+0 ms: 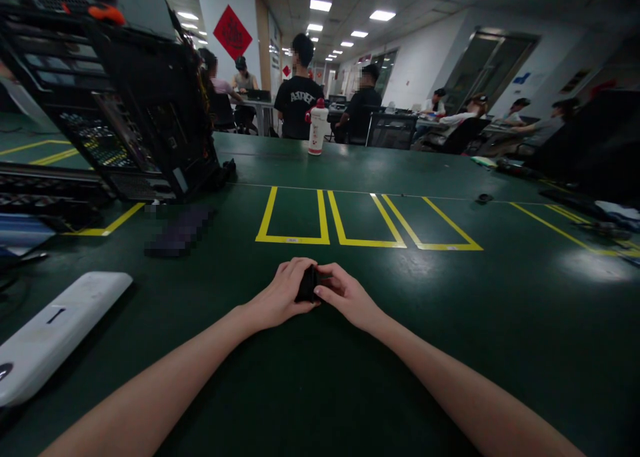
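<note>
Both my hands meet low in the middle of a dark green table (450, 323), a little before three yellow-taped boxes (350, 220). My left hand (283, 297) has its fingers curled round a small black object (307, 285). My right hand (345, 299) pinches the same black object from the other side. Most of the object is hidden between the fingers, so I cannot name it.
An open black computer case (125, 110) stands at the far left. A long white device (55, 330) lies at the near left. A white bottle with a red cap (317, 130) stands at the table's far edge. Several people sit and stand beyond it. A small black item (483, 198) lies at right.
</note>
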{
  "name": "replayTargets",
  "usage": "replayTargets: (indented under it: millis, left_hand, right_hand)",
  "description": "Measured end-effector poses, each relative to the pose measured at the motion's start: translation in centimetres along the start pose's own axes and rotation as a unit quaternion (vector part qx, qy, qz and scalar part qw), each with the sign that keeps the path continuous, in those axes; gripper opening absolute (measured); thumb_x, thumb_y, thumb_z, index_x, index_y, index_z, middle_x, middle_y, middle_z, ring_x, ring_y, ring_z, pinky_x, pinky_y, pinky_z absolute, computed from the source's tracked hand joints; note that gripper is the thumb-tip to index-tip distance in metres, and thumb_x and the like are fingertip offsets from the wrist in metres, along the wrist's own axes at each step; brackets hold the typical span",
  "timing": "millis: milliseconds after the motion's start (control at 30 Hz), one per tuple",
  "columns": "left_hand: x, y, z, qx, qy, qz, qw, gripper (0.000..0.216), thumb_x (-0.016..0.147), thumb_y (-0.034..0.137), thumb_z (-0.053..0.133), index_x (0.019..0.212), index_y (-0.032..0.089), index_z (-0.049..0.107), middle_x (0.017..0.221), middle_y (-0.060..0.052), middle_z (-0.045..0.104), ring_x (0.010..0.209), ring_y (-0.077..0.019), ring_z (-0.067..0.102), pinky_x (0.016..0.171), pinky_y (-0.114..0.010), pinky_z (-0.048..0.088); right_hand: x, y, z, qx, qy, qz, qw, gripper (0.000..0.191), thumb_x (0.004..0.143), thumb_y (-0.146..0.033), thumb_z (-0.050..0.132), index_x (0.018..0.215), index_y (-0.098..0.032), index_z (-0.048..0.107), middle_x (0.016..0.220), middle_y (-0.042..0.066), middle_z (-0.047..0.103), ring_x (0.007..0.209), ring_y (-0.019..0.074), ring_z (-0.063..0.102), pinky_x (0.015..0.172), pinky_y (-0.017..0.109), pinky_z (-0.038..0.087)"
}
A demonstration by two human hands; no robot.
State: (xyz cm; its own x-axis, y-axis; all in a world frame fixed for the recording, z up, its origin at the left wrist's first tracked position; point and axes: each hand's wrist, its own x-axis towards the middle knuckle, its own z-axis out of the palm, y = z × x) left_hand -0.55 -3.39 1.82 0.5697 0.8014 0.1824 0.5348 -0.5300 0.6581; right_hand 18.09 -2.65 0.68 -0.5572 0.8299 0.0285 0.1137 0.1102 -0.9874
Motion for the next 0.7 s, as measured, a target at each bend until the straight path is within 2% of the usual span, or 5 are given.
replayTargets:
  millis: [167, 267, 367, 533, 700]
  left_hand:
    - [-0.02, -0.07, 0.01, 0.002, 0.004, 0.001, 1.0, 0.054, 0.076, 0.025, 0.057, 0.121, 0.027, 0.028, 0.121, -0.008, 0.04, 0.11, -0.0273, 0.041, 0.088, -0.047, 0.039]
    - [-0.04, -0.12, -0.01, 0.003, 0.004, 0.005, 1.0, 0.054, 0.076, 0.025, 0.058, 0.121, 0.027, 0.028, 0.121, -0.008, 0.04, 0.11, -0.027, 0.041, 0.088, -0.047, 0.039]
    - [-0.05, -0.09, -0.06, 0.009, 0.002, 0.005, 1.0, 0.055, 0.076, 0.025, 0.058, 0.122, 0.026, 0.028, 0.121, -0.008, 0.04, 0.11, -0.0261, 0.041, 0.089, -0.045, 0.039]
    - [0.04, 0.03, -0.05, 0.019, 0.006, 0.014, 1.0, 0.054, 0.076, 0.025, 0.059, 0.121, 0.026, 0.028, 0.12, -0.008, 0.041, 0.11, -0.0259, 0.042, 0.09, -0.046, 0.037]
    - [0.03, -0.05, 0.03, 0.02, 0.004, 0.011, 1.0, 0.053, 0.076, 0.025, 0.058, 0.12, 0.026, 0.029, 0.12, -0.008, 0.041, 0.11, -0.0269, 0.042, 0.089, -0.047, 0.038]
  right_hand:
    - [-0.08, 0.3, -0.02, 0.002, -0.003, -0.039, 0.999, 0.031, 0.075, -0.019, 0.057, 0.104, -0.024, 0.045, 0.109, 0.002, 0.048, 0.107, 0.0173, 0.049, 0.093, 0.038, 0.042]
    - [-0.09, 0.36, 0.14, 0.003, -0.012, -0.029, 0.999, 0.026, 0.078, -0.022, 0.054, 0.102, -0.024, 0.044, 0.106, 0.002, 0.048, 0.102, 0.017, 0.052, 0.086, 0.037, 0.047]
    - [0.06, 0.43, 0.35, 0.002, 0.018, -0.027, 0.999, 0.017, 0.08, -0.024, 0.051, 0.095, -0.023, 0.046, 0.101, 0.002, 0.049, 0.096, 0.0168, 0.055, 0.079, 0.034, 0.05]
    - [0.35, 0.61, 0.33, 0.014, 0.026, -0.009, 1.0, 0.029, 0.078, -0.024, 0.054, 0.104, -0.023, 0.042, 0.107, 0.004, 0.049, 0.1, 0.0177, 0.053, 0.082, 0.035, 0.048]
    - [0.14, 0.53, -0.01, 0.037, -0.014, -0.018, 0.999, 0.031, 0.075, -0.021, 0.057, 0.103, -0.023, 0.043, 0.106, 0.002, 0.05, 0.101, 0.0161, 0.053, 0.089, 0.036, 0.045]
